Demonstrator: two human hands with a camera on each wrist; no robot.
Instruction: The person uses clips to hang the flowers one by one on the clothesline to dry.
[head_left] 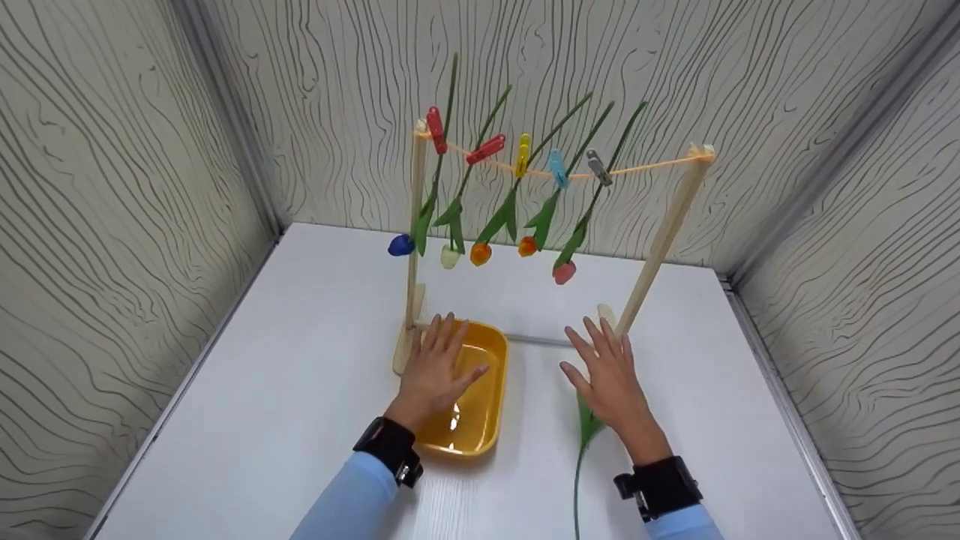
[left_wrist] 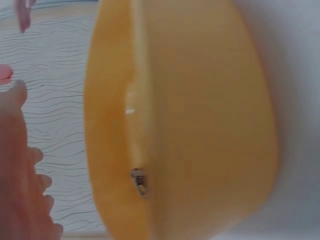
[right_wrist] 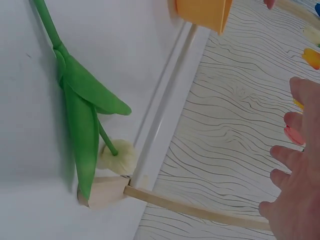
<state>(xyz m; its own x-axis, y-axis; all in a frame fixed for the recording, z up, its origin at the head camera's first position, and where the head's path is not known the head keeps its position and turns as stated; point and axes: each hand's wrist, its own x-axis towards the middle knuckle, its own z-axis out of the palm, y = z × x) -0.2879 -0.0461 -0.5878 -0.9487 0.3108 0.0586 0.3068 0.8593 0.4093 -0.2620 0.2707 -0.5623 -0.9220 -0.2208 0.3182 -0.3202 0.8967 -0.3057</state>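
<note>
My left hand (head_left: 435, 375) is spread, fingers straight, over the yellow tray (head_left: 501, 375), holding nothing. Above the table on the right, my right hand (head_left: 611, 382) also has its fingers extended and holds nothing. Below it lies an artificial tulip (right_wrist: 80, 120) with green leaves and a cream bloom (right_wrist: 120, 156); in the head view the hand hides its bloom. Ahead, several tulips hang bloom down from a cord (head_left: 652, 166), held by clothespins. Their blooms are blue (head_left: 400, 245), cream (head_left: 450, 257), orange (head_left: 481, 254) (head_left: 528, 246) and pink (head_left: 564, 272).
Two wooden posts (head_left: 667, 232) (head_left: 414, 225) carry the cord, with a pale bar (head_left: 540, 340) low between them. The clothespins are red (head_left: 436, 130), yellow (head_left: 523, 155), blue (head_left: 558, 169) and grey (head_left: 599, 167). Wood-grain patterned walls enclose the white table (head_left: 247, 375).
</note>
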